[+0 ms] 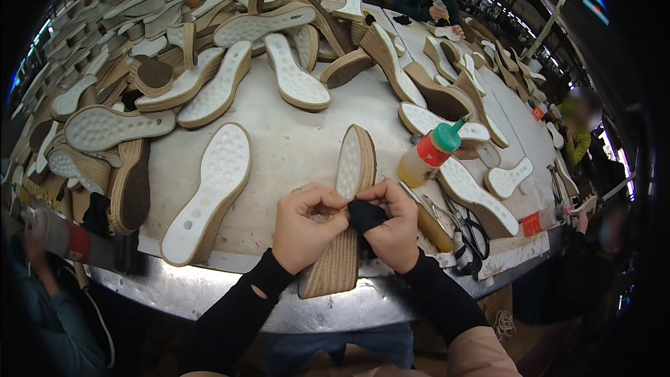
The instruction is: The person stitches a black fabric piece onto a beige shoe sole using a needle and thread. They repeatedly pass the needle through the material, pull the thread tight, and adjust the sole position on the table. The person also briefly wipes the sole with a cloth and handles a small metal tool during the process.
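Note:
A wedge shoe sole (pixel 356 160) with a white top and braided rope sides lies in front of me, its thick heel toward the table's near edge. Over its middle, my left hand (pixel 301 227) is closed in a pinch; what its fingertips hold is too small to make out. Close beside it, my right hand (pixel 394 230) is closed on a piece of black cloth (pixel 366 215), which hides part of the sole. The fingertips of both hands nearly meet.
To the right stand a glue bottle (pixel 426 157) with a green cap, scissors (pixel 474 237) and a wooden-handled tool (pixel 436 227). A single sole (pixel 216 181) lies left. Many wedge soles (pixel 289 73) are heaped behind. A metal table edge (pixel 202 300) runs in front. Other people sit around.

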A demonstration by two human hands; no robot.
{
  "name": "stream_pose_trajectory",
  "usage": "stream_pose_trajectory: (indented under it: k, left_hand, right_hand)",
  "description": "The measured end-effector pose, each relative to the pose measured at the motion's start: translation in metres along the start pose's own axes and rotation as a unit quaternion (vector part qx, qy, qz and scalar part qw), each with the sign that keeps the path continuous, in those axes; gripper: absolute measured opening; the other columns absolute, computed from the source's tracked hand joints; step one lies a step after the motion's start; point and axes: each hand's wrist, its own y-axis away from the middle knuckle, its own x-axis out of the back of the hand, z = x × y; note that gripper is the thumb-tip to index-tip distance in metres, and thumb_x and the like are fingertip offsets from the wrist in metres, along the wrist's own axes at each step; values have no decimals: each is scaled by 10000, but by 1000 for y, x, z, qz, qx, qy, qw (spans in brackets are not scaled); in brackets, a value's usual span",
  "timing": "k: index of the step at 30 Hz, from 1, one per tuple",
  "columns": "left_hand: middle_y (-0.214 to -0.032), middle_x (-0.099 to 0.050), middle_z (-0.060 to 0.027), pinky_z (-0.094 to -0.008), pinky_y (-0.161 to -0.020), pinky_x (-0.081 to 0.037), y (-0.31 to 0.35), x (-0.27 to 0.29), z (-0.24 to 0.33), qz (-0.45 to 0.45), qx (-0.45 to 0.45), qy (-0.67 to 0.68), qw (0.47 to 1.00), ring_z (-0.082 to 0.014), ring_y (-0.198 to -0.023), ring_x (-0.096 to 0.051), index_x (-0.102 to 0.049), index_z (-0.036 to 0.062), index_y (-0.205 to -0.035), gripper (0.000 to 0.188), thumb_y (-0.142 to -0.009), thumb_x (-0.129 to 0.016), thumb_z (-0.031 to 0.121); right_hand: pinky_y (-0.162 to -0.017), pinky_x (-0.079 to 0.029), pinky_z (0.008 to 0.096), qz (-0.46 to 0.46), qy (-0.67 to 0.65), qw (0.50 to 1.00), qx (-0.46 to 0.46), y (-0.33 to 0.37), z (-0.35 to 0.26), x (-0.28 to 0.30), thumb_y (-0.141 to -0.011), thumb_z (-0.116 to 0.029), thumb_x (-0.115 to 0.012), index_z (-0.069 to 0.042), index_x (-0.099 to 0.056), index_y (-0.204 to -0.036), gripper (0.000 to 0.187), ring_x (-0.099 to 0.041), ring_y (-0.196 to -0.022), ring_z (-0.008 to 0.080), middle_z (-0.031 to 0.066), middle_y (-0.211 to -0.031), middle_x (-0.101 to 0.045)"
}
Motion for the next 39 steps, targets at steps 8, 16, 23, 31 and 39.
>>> stream_pose_trajectory:
  k: [8, 16, 23, 31, 39]
  left_hand:
    - [-886, -644, -84, -231, -723, -523, 0, -1, 0, 6, -13, -18, 1000, -127, -774, -648, -661, -40, -816, 110, -715, -701, -60]
    - [-857, -652, -84, -228, -699, -516, 0, -1, 3, 13, -35, -61, 997, -122, -754, -645, -668, -30, -810, 116, -702, -698, -59]
    - [-822, -658, -76, -235, -689, -509, 0, -1, 3, 19, -47, -67, 996, -122, -730, -636, -671, -26, -807, 116, -696, -705, -36]
    - [-822, -660, -75, -231, -681, -500, 0, -1, 2, 20, -49, -68, 996, -120, -718, -632, -669, -27, -800, 109, -696, -701, -39]
    - [-824, -660, -74, -231, -678, -503, 0, -2, 4, 17, -44, -73, 996, -119, -729, -639, -666, -29, -798, 111, -695, -705, -39]
  right_hand:
    - [-622, -471, 210, -5, -17, 1000, -13, 1, 3, 1, -763, -18, -702, 12, -578, -861, 160, -577, -684, 60, 41, -754, -616]
    - [-601, -466, 218, 13, -13, 1000, -9, 1, 5, -2, -755, -27, -711, 3, -581, -843, 160, -570, -654, 66, 39, -734, -616]
    - [-605, -462, 216, 7, 2, 1000, 8, 1, 5, -1, -759, -23, -705, 2, -575, -850, 161, -567, -665, 65, 37, -734, -613]
    - [-613, -462, 217, 16, -22, 1000, -13, 2, 2, -3, -773, -1, -684, 7, -566, -853, 142, -565, -678, 64, 33, -741, -612]
    - [-616, -467, 223, 18, -14, 1000, -1, 2, 4, -3, -782, 3, -673, 10, -568, -857, 130, -578, -687, 73, 45, -751, -623]
